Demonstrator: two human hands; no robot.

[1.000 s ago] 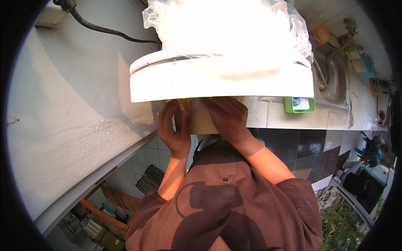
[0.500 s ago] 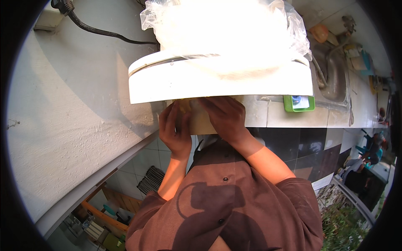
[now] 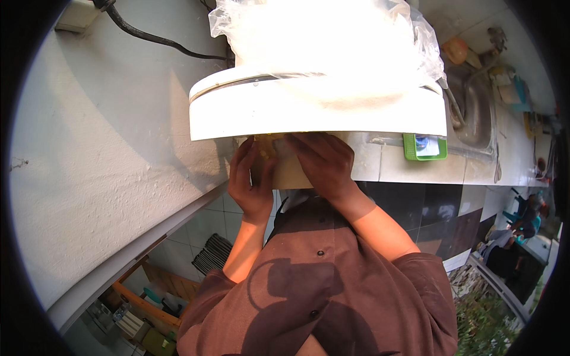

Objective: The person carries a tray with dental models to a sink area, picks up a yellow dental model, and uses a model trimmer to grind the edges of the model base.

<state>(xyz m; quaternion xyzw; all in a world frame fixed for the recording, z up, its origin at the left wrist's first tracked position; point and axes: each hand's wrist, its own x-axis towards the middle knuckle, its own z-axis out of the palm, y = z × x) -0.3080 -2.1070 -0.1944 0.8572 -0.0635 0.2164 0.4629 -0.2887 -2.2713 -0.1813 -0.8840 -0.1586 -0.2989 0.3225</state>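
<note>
Below the front edge of a white, round-fronted appliance point(image 3: 320, 110), my two hands work close together. My left hand point(image 3: 252, 181) has bent fingers and thumb around a small yellowish thing point(image 3: 265, 145), too shaded to name. My right hand point(image 3: 326, 163) is beside it, fingers curled and pressed together. Its fingertips go under the appliance's edge, so what they grip is hidden. A clear plastic bag point(image 3: 428, 56) covers the appliance's top, where glare washes out the detail.
A tiled counter point(image 3: 392, 169) holds a green basket point(image 3: 425, 148) and a steel sink point(image 3: 475, 113) at the right. A bumpy wall point(image 3: 113, 154) closes the left, with a black cable point(image 3: 154, 41) along it. Another person point(image 3: 525, 213) is at the far right.
The appliance and both hands appear slightly further right in the picture, as the view has shifted a little. Both hands keep nearly the same pose under the edge.
</note>
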